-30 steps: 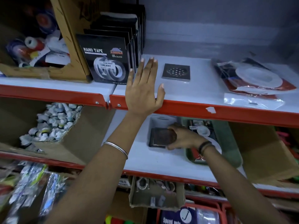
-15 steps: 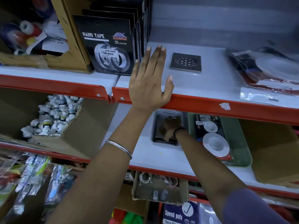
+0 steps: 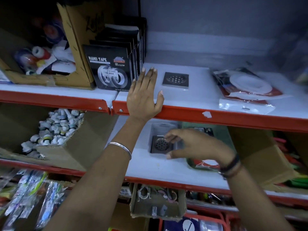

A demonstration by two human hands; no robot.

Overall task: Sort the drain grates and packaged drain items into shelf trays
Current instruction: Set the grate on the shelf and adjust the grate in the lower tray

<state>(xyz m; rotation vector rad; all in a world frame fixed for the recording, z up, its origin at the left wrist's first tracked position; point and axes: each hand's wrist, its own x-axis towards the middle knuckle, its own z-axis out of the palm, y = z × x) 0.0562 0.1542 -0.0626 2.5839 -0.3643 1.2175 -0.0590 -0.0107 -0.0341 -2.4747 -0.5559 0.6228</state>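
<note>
Left hand (image 3: 143, 97) flat on red edge of upper shelf (image 3: 233, 117), fingers spread, holding nothing. Right hand (image 3: 196, 145) over white tray (image 3: 155, 129) on lower shelf, fingers loosely curled above dark drain grate (image 3: 160, 145) lying inside. Second grate (image 3: 175, 80) on upper shelf; packaged drain item (image 3: 246, 87) far right.

1. Faced a metal shop rack, its white shelf boards (image 3: 196, 97) edged with red front rails (image 3: 233, 118).
2. Backed by a plain grey wall (image 3: 216, 27), dim and bluish under soft light.
3. Held a torn cardboard box (image 3: 78, 52) at upper left, with black Nano Tape packs (image 3: 108, 67) stood in a row just beside it.
4. Carried on the middle shelf a cardboard box of small white fittings (image 3: 55, 130) at left and another cardboard box (image 3: 260, 157) at right.
5. Showed a small open carton (image 3: 156, 204) below the middle rail, blurred.
</note>
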